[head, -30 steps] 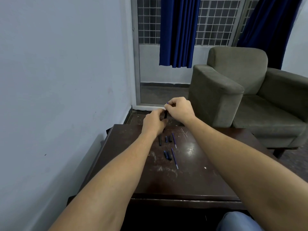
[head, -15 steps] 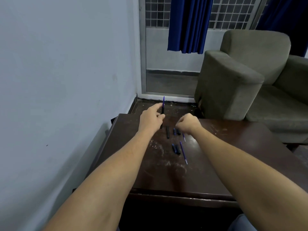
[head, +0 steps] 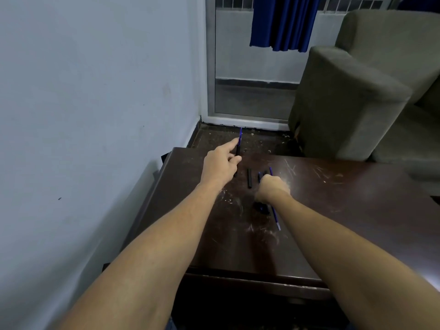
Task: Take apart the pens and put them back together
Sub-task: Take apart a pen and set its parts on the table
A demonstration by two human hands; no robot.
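Note:
My left hand [head: 220, 166] holds a dark pen barrel [head: 238, 151] upright, with a blue refill sticking out of its top. My right hand [head: 273, 189] is down on the dark wooden table [head: 345, 210], fingers curled over small dark pen parts; whether it grips one is hidden. A black barrel piece [head: 249, 178] lies between the hands. A blue refill [head: 276, 216] lies just below my right wrist, and another refill [head: 271, 171] pokes out beyond the knuckles. More dark pieces [head: 262, 207] sit under my right wrist.
A pale wall [head: 95, 115] runs close along the table's left side. A grey-green armchair [head: 357, 103] stands past the far right edge. Behind are a glass door [head: 250, 91] and a blue curtain [head: 283, 22].
My hands have separated. The right hand let go of the pen and dropped to the parts on the table, then drew slightly nearer. The left hand keeps the barrel with the refill.

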